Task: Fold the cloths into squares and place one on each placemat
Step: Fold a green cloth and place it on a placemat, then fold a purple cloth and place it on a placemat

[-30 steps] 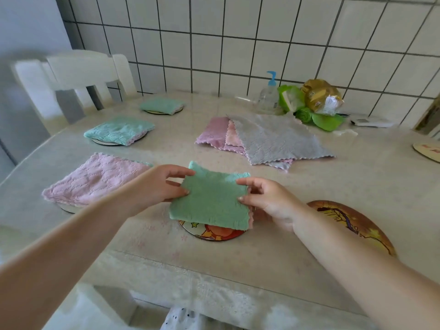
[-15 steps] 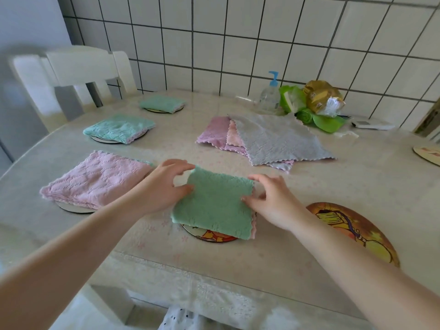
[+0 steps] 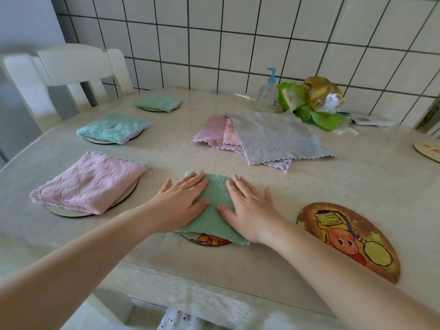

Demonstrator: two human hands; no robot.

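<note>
A: How are the hands seen?
B: The left hand (image 3: 182, 202) and right hand (image 3: 247, 206) are laid flat, fingers spread, nothing gripped; the folded green cloth (image 3: 214, 210) is pressed under both palms.
A: Where is that cloth found?
B: On a round placemat (image 3: 207, 240) at the table (image 3: 333, 186) edge, left of the bare cartoon placemat (image 3: 350, 236), with the unfolded pile (image 3: 266, 139) behind it.
</note>
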